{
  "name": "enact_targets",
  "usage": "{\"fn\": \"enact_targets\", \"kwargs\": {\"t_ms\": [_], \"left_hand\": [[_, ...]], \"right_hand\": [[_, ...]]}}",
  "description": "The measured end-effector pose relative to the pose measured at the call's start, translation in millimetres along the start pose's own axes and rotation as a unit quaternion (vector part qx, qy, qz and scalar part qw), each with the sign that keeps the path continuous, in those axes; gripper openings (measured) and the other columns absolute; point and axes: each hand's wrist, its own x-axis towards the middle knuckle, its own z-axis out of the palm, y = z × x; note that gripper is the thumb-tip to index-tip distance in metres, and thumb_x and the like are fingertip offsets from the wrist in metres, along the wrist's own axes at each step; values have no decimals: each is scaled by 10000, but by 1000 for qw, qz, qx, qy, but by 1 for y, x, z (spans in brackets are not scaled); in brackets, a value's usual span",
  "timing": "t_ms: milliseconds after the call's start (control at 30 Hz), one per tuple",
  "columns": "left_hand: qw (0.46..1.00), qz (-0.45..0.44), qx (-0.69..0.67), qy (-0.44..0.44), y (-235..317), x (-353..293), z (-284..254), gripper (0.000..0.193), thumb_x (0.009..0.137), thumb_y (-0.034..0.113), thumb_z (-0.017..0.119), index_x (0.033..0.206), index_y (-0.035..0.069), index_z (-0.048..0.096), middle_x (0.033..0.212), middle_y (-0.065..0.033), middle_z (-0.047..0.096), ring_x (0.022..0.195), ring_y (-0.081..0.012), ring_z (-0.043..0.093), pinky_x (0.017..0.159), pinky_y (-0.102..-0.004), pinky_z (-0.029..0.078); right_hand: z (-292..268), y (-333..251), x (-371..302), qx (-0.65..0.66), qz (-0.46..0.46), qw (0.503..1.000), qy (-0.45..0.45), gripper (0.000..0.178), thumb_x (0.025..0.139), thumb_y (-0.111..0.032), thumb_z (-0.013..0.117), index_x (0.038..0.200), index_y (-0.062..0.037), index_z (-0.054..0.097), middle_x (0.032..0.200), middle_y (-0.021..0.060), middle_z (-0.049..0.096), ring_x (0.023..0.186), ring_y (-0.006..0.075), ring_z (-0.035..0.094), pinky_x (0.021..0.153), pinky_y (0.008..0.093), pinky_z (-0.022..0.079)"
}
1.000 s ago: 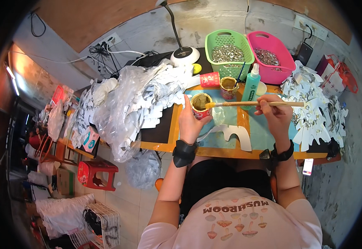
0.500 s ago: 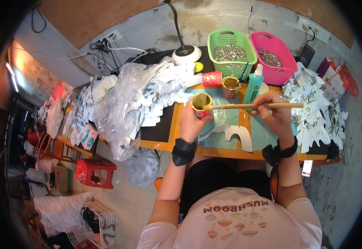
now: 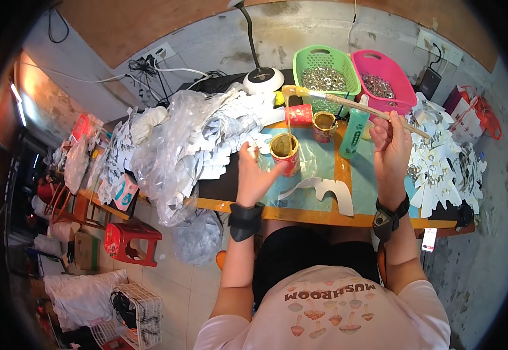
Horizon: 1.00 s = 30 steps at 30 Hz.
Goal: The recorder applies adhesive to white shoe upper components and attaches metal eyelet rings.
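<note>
My right hand [image 3: 391, 146] grips a wooden-handled brush [image 3: 353, 102], raised slantwise above the table. From its coated bristles at the left end, a thick yellowish strand hangs down into a red paper cup [image 3: 286, 160] of brownish paste. Beside that cup's left side is my left hand [image 3: 258, 178], open, its thumb and fingers apart, the thumb close to the cup's wall. A curved white cut piece [image 3: 327, 185] lies nearer to me on the blue mat [image 3: 300, 198]. Behind stand a second paste cup [image 3: 324, 126] with a thin blue brush [image 3: 341, 105], and a green bottle [image 3: 354, 134].
White cut pieces [image 3: 222, 140] and clear plastic [image 3: 169, 140] heap on the left. Another pile [image 3: 440, 163] with metal bits lies right. Green [image 3: 300, 87] and pink baskets [image 3: 408, 93] of metal parts stand behind, near a lamp base [image 3: 264, 81]. A red stool [image 3: 131, 239] is on the floor.
The brush has risen out of the cup's mouth and now tilts upward to the left, trailing paste. My left hand has let go of the cup, opened and shifted left.
</note>
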Motion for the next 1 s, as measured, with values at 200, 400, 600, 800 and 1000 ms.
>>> {"fn": "enact_targets", "kwargs": {"t_ms": [200, 400, 600, 800, 1000], "left_hand": [[964, -52, 249, -73, -38, -23, -25, 568, 837, 127, 501, 1357, -17, 324, 1398, -210, 336, 1295, -351, 328, 1096, -456, 186], [953, 106, 275, 76, -34, -40, -17, 408, 835, 110, 530, 1234, 32, 505, 1317, -161, 465, 1225, -323, 421, 1082, -492, 196], [988, 133, 73, 33, 16, -57, 1, 257, 755, 90, 681, 999, 26, 631, 1061, -130, 624, 989, -321, 574, 892, -403, 429], [992, 97, 41, -70, 6, -67, 38, 178, 756, 107, 703, 894, 21, 629, 859, -137, 633, 799, -286, 600, 707, -343, 470], [998, -6, -64, -9, 1, -66, 47, 213, 740, 119, 733, 878, -9, 631, 726, -102, 631, 616, -222, 591, 583, -291, 458]], "right_hand": [[19, 2, 2, 5, -9, 998, -54, 111, 930, -128, 524, 885, -31, 552, 745, 92, 652, 630, 116, 645, 577, 247, 577], [-3, 15, -18, -223, -52, 971, -71, 145, 917, -135, 539, 811, -37, 522, 688, 71, 615, 609, 112, 631, 516, 236, 545], [-35, 13, -32, -248, -24, 966, -61, 139, 909, -100, 524, 792, -24, 517, 652, 66, 590, 539, 103, 600, 468, 223, 524], [-48, -16, -31, -269, -124, 955, -21, 162, 904, -83, 519, 755, -22, 515, 618, 53, 557, 510, 93, 569, 428, 221, 499], [-28, -3, -28, -251, -96, 962, -56, 139, 910, -101, 517, 795, -22, 511, 633, 75, 584, 519, 106, 581, 459, 235, 515]]}}
